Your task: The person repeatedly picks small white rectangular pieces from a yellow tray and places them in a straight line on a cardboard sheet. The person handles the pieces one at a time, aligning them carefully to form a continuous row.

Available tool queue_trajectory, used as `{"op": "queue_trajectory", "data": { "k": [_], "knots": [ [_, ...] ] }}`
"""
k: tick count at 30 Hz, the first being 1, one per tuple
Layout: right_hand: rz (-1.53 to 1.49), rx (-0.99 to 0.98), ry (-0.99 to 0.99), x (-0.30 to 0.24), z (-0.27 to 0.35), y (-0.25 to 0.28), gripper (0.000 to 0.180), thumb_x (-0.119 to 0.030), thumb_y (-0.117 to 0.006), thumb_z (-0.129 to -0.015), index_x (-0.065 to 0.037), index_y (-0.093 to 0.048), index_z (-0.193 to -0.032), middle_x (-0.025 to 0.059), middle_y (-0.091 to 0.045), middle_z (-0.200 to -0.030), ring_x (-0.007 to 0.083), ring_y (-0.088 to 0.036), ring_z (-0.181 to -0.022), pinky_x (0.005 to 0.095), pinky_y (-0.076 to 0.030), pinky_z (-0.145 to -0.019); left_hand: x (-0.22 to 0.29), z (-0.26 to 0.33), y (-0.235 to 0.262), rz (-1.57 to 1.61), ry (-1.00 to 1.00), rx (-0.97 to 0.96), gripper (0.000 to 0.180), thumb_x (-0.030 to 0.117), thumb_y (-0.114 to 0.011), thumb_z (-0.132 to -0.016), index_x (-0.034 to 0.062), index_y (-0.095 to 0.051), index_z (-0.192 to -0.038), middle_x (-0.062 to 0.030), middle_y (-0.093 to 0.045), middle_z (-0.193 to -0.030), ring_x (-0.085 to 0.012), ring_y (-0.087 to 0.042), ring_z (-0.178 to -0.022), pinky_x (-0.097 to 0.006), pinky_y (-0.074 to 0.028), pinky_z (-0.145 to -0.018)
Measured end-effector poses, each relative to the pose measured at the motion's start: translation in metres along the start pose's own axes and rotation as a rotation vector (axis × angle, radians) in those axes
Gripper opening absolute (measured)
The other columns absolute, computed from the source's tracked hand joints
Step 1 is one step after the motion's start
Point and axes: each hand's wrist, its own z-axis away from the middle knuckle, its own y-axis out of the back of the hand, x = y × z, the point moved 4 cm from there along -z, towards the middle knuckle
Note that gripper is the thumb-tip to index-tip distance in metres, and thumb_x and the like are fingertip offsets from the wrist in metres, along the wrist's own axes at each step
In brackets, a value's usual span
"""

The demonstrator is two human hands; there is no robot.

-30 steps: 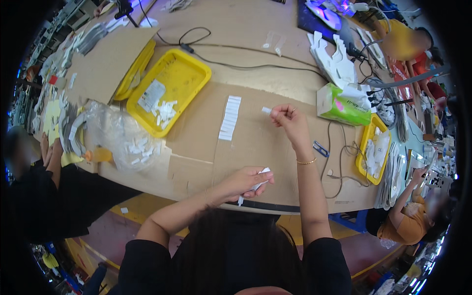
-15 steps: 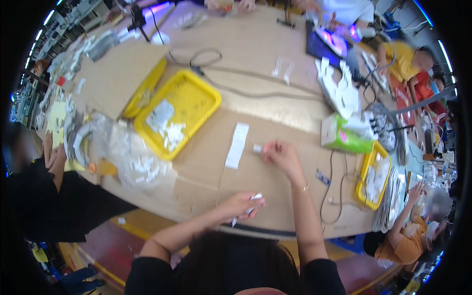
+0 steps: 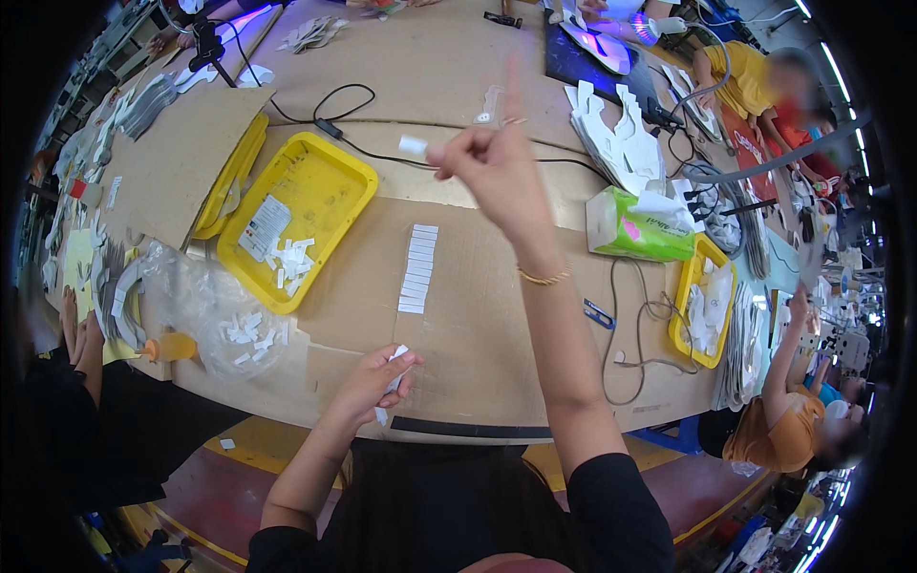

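My right hand (image 3: 497, 177) is raised over the table, one finger stretched upward and blurred. Between its thumb and another finger it pinches a small white piece (image 3: 413, 145). Low at the front edge, my left hand (image 3: 374, 380) is curled around a few small white pieces (image 3: 395, 371), partly hidden by the fingers. Between the hands, a neat column of small white rectangular pieces (image 3: 417, 269) lies on a flat cardboard sheet (image 3: 478, 315). A yellow tray (image 3: 361, 196) to the left holds more loose white pieces (image 3: 291, 263) and a printed packet (image 3: 266, 229).
A clear plastic bag (image 3: 205, 306) with white bits and an orange bottle (image 3: 172, 348) lie at left. Rightward are a green tissue box (image 3: 640, 226), a smaller yellow tray (image 3: 678, 320), a blue cutter (image 3: 599, 313) and a looped cord (image 3: 611, 372). Co-workers sit around the table.
My right hand has lifted up and away from beside the column, carrying a small white piece. My left hand stays near the front edge with its pieces. The view has shifted.
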Motion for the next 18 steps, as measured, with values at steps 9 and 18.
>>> {"op": "queue_trajectory", "data": {
  "k": [9, 18],
  "knots": [
    [0.259, -0.026, -0.135, 0.039, 0.051, 0.029, 0.094, 0.001, -0.064, -0.082, -0.015, -0.003, -0.152, 0.003, -0.059, -0.066, 0.0095, -0.055, -0.059, 0.0248, -0.045, -0.058, 0.009, 0.001, 0.016, 0.079, -0.059, 0.024, 0.022, 0.024, -0.053, -0.097, 0.0045, -0.054, -0.106, -0.0026, -0.051, -0.059, -0.0051, -0.031, -0.038, -0.019, -0.023, -0.036],
    [0.198, 0.127, -0.394, 0.117, 0.176, 0.057, 0.023, -0.006, -0.066, -0.085, 0.001, -0.064, -0.107, 0.0051, -0.064, -0.072, 0.0092, -0.061, -0.067, 0.0222, -0.048, -0.063, 0.006, 0.009, 0.027, 0.087, -0.111, 0.145, 0.025, 0.021, -0.053, -0.097, 0.0095, -0.047, -0.118, -0.0041, -0.05, -0.059, -0.0056, -0.028, -0.036, -0.02, -0.022, -0.034]
  ]
}}
